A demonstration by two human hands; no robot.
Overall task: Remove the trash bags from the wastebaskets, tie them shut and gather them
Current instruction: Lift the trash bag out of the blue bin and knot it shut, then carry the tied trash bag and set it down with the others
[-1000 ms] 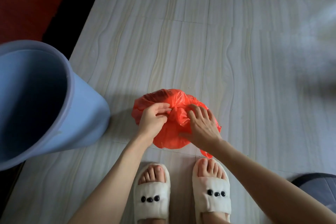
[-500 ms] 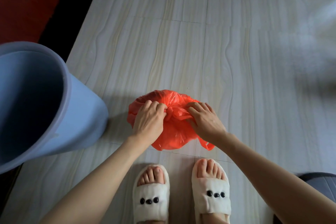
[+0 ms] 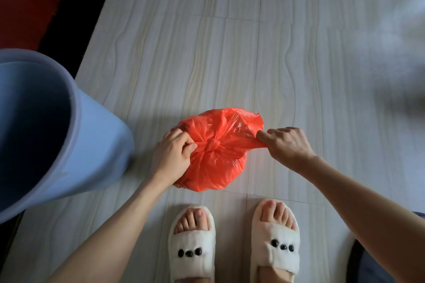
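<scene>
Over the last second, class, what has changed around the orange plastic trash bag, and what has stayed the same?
The hands have drawn apart: the left hand and the right hand each pull a twisted end of the orange plastic trash bag outward, and a tight knot now shows between them. The bag still sits on the pale tiled floor beside the blue plastic wastebasket.

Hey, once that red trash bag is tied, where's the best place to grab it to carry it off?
Probably just under the knot on the red trash bag, coming straight down from above. The plastic bunches into a narrow neck there, facing up, while the body below is wide and slack on the floor.
</scene>
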